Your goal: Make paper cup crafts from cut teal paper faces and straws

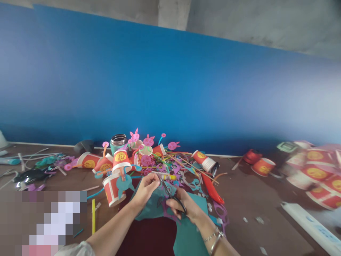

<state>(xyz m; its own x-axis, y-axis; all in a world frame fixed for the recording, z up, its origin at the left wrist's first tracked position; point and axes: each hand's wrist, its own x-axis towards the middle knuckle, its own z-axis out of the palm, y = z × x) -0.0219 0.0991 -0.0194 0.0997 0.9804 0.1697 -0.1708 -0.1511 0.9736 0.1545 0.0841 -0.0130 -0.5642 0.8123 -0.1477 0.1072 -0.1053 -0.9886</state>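
Evidently the right hand (183, 202) is closed around scissors with black handles (169, 192), their blades pointing to eleven o'clock. The left hand (147, 186) is closed in a pinch just beside the blade tips; what its fingertips grip, I cannot tell. Beneath both lies thin teal sheet material (149, 209). From the hands, at ten o'clock, an upside-down red-and-white paper cup with a yellow emblem (122, 161) sits on a second upside-down paper cup (109, 186). At eleven o'clock stands a teal jar with a silvery metal mouth (118, 143), uncovered, its contents too dark to tell; nearer twelve, an upright white-walled paper cup (149, 151) has a green strip inside. At one o'clock, nested red-and-white paper cups (204, 161) lie tipped, one inside another. Toward three o'clock, a blurred heap of red-and-white paper cups (317, 172) rests on the brown table (247, 220).
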